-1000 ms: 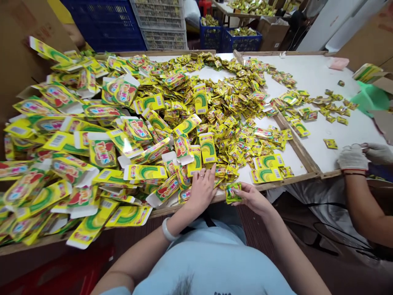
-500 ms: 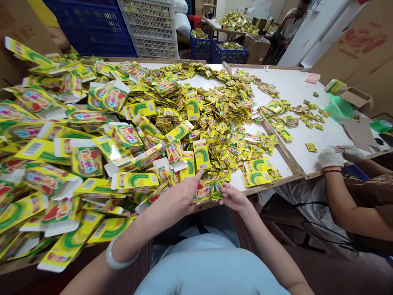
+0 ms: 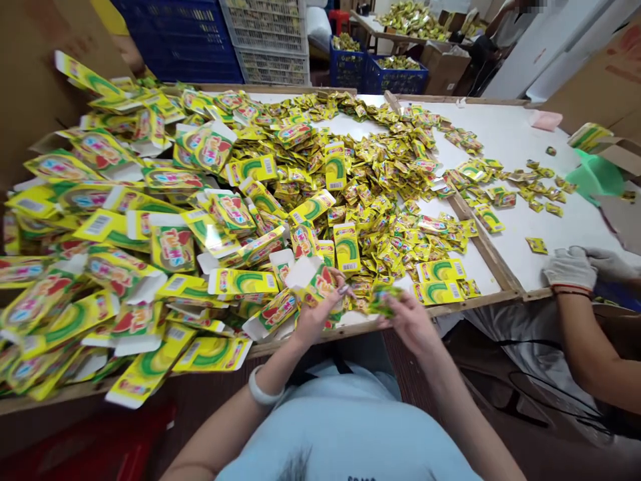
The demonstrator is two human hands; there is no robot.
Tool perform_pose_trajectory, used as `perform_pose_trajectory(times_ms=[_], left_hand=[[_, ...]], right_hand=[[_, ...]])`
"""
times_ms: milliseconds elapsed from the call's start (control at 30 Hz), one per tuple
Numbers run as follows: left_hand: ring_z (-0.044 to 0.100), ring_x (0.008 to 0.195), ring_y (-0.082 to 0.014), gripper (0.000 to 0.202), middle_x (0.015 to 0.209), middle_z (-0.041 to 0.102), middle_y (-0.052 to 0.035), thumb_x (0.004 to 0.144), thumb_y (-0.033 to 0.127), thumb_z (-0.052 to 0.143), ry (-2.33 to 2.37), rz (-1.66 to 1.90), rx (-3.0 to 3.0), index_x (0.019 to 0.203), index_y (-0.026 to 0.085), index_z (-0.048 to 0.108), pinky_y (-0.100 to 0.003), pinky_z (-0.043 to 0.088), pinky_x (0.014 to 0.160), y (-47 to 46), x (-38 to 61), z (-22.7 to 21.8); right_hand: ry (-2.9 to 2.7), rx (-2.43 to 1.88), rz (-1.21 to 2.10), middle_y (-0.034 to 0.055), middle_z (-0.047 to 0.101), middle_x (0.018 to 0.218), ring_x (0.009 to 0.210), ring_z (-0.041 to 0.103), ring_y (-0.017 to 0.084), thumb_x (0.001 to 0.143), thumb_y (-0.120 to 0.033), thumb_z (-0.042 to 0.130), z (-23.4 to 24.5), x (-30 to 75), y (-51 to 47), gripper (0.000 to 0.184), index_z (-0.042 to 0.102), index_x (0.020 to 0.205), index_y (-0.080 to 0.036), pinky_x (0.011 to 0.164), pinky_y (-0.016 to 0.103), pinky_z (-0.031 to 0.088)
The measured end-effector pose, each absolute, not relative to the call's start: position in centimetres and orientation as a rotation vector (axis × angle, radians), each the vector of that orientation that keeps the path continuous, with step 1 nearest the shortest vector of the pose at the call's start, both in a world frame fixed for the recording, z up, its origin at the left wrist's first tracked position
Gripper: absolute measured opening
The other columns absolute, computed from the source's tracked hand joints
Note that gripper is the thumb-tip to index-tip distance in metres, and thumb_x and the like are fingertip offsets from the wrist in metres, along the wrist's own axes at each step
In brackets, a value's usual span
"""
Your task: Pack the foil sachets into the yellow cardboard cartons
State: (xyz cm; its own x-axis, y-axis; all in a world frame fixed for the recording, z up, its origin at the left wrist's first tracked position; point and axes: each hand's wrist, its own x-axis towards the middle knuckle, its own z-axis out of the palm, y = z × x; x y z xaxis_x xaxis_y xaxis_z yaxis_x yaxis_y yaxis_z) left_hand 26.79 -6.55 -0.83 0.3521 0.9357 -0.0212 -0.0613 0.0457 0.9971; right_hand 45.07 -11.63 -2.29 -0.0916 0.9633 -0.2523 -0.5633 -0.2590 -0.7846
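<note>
My left hand (image 3: 316,322) is closed around a small yellow and green carton (image 3: 320,284) with its white flap (image 3: 302,272) standing up. Close by on the right, my right hand (image 3: 409,321) pinches a green and yellow candy packet (image 3: 383,300), blurred by motion. Both hands are over the table's front edge. A large heap of similar cartons (image 3: 173,247) spreads to the left. Beyond my hands lies a pile of small wrapped packets (image 3: 385,234). Two cartons (image 3: 437,292) lie flat to the right of my right hand.
A wooden strip (image 3: 488,250) divides the white tabletop (image 3: 511,140). On the right, a co-worker's gloved hand (image 3: 571,270) rests at the table edge, near a green scoop-like container (image 3: 593,177). Blue crates (image 3: 395,77) and stacked white crates (image 3: 273,40) stand behind the table.
My left hand has taken hold of a carton and raised it with its flap up. My right hand still holds the packet, now slightly apart from the left. The camera view has shifted.
</note>
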Motion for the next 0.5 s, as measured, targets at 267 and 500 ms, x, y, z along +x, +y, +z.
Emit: perform_pose_trajectory(times_ms=[267,500], left_hand=[[0.045,0.050,-0.0061,0.050,0.063,0.048,0.0050,0.064,0.051,0.081,0.453,0.402,1.071,0.079,0.015,0.049,-0.020,0.039,0.046,-6.9,26.9,0.8],[0.041,0.055,-0.0068,0.056,0.066,0.047,0.0055,0.062,0.059,0.080,0.424,0.178,1.113,0.077,0.017,0.046,-0.022,0.033,0.050,-7.6,25.7,0.4]], right_hand=[[-1.111,-1.017,1.117,0.0006,0.061,0.093,0.056,0.051,0.007,0.078,-0.027,0.079,2.6,45.6,-9.5,0.022,0.066,0.096,-0.025,0.038,0.018,0.042],[-1.815,-1.153,1.151,0.0044,0.064,0.089,0.083,0.061,0.016,0.088,-0.019,0.065,5.1,46.3,-9.5,0.010,0.071,0.095,-0.021,0.068,0.027,0.051]])
